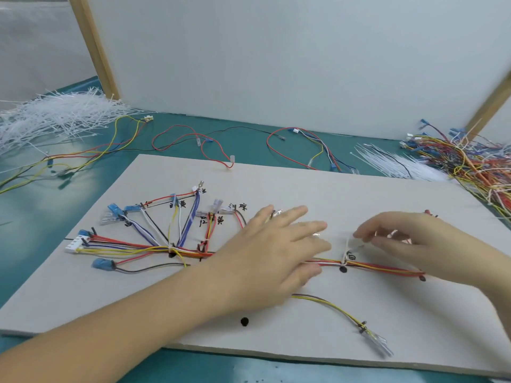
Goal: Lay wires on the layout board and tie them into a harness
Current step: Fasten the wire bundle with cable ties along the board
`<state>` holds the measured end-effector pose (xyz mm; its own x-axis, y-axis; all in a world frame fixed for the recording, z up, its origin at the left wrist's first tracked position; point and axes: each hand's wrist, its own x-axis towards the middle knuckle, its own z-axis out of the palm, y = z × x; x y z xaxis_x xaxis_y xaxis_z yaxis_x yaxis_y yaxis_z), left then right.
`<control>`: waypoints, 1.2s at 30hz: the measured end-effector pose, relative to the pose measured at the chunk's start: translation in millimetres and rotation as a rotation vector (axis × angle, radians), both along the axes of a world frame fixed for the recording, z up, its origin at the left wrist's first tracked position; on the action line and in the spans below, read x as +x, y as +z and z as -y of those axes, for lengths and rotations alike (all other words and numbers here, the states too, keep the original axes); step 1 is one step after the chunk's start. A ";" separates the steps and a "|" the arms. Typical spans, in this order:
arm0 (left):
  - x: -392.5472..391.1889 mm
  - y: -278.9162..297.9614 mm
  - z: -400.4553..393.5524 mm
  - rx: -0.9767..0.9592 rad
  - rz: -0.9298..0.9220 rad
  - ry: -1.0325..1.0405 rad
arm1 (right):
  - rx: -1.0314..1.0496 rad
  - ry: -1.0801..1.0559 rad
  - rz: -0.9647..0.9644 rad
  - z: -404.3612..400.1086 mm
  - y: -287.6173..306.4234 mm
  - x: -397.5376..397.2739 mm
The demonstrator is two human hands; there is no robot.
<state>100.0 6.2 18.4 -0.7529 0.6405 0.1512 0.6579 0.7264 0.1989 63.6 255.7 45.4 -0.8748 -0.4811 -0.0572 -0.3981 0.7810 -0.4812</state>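
A grey layout board (276, 183) lies on the teal table, with coloured wires (154, 247) fanned out over its left half and gathered into a trunk running right. My left hand (276, 244) lies flat on the trunk at the board's middle, fingers straight. A white cable tie (347, 251) wraps the trunk (381, 268) just right of that hand. My right hand (401, 239) pinches the tie's free end with its fingertips. A yellow and brown branch (334, 306) runs toward the board's front edge and ends in clear terminals.
A big heap of white cable ties (52, 117) lies at the back left. A smaller bundle of ties (392, 161) and a tangle of spare wires (470, 158) sit at the back right. Loose red and black wires (193, 139) lie behind the board, in front of a white panel.
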 end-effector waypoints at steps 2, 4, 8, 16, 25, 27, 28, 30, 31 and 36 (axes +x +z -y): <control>11.5 -3.2 -3.0 -0.065 0.049 -0.045 | 0.077 0.008 0.024 2.3 -0.3 0.2; 19.5 -9.9 -4.7 -0.098 0.064 -0.046 | 0.097 0.023 0.020 8.9 -3.5 0.9; 25.3 -9.3 -3.5 -0.071 -0.041 -0.052 | 0.062 0.026 0.006 14.7 -7.1 0.5; 26.4 -4.4 -1.1 0.008 -0.086 -0.124 | 0.124 0.039 0.011 11.2 -2.3 2.1; 22.4 4.8 5.7 -0.065 0.046 -0.098 | 0.078 0.189 0.185 5.9 5.1 53.2; 19.6 1.4 7.1 -0.028 0.064 -0.111 | 0.040 0.139 0.219 6.3 -2.5 65.2; 19.1 0.4 7.7 -0.019 0.077 -0.120 | -0.004 0.094 0.209 6.1 -5.7 69.5; 18.2 -1.9 9.0 -0.016 0.120 -0.137 | -0.061 0.029 0.189 5.8 -10.5 75.1; 17.6 -2.0 9.3 -0.023 0.145 -0.142 | -0.078 0.010 0.181 5.9 -11.8 77.2; 12.9 -2.7 10.4 -0.063 0.211 -0.173 | -0.107 0.000 0.195 7.8 -13.0 81.5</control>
